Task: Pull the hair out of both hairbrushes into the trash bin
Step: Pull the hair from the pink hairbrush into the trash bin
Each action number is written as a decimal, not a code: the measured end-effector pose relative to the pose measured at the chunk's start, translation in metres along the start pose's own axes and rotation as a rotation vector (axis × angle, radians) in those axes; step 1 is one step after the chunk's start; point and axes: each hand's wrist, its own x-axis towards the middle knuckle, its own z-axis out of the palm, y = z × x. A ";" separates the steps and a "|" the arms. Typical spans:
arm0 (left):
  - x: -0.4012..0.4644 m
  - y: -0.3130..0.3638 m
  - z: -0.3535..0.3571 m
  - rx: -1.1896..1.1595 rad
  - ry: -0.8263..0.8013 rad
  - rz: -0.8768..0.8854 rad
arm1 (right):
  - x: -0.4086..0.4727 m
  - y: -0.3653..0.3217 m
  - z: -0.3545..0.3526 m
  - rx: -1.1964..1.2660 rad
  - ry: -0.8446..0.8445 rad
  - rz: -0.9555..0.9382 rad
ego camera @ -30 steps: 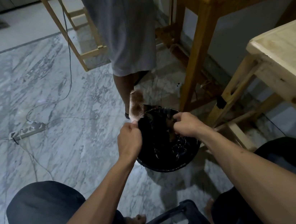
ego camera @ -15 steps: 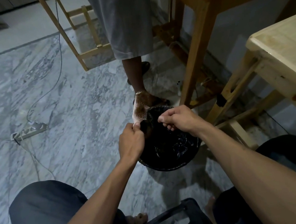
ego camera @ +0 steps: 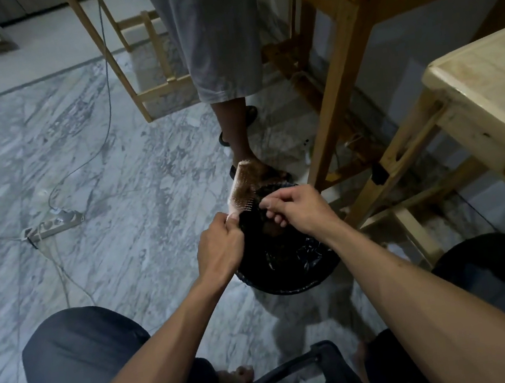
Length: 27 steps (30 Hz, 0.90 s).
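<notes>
A pale pink hairbrush [ego camera: 242, 188] matted with brown hair points up and away over the far rim of the black-lined trash bin [ego camera: 292, 284] on the marble floor. My left hand [ego camera: 220, 248] is shut on its handle at the bin's left edge. My right hand [ego camera: 295, 209] hovers above the bin, its thumb and fingertips pinched at the bristles on the brush's right side. Whether hair sits between those fingers is too dark to tell. Only one brush is in view.
A person's legs in grey shorts [ego camera: 219, 44] and sandals stand just behind the bin. Wooden tables [ego camera: 343, 83] [ego camera: 482, 96] crowd the right side. A power strip [ego camera: 53, 225] with cables lies on the floor at left. A dark plastic stool [ego camera: 302, 381] sits between my knees.
My right hand rose from inside the bin up to the brush's bristles. The standing person's foot stepped closer behind the bin. My left hand stayed on the handle.
</notes>
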 end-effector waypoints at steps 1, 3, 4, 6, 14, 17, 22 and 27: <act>0.002 -0.004 0.000 0.013 0.003 -0.033 | -0.002 -0.001 -0.003 -0.010 0.030 -0.018; 0.003 -0.011 0.002 0.008 0.006 -0.114 | -0.006 -0.004 -0.011 -0.010 0.057 -0.046; 0.003 -0.014 0.003 -0.001 0.009 -0.149 | -0.008 -0.007 -0.015 -0.007 0.067 -0.057; 0.003 -0.019 0.005 -0.020 0.013 -0.197 | -0.012 -0.011 -0.023 0.017 0.099 -0.074; 0.004 -0.012 0.009 -0.169 -0.003 -0.234 | -0.020 -0.008 -0.034 0.038 0.148 0.020; 0.013 -0.012 0.004 -0.271 0.097 -0.298 | -0.023 0.005 -0.034 -0.146 0.166 0.138; 0.021 -0.013 -0.009 -0.277 0.212 -0.284 | -0.024 0.023 -0.041 -0.206 0.260 0.301; 0.006 -0.001 0.002 -0.104 0.136 -0.061 | -0.011 0.003 -0.025 -0.381 -0.066 0.334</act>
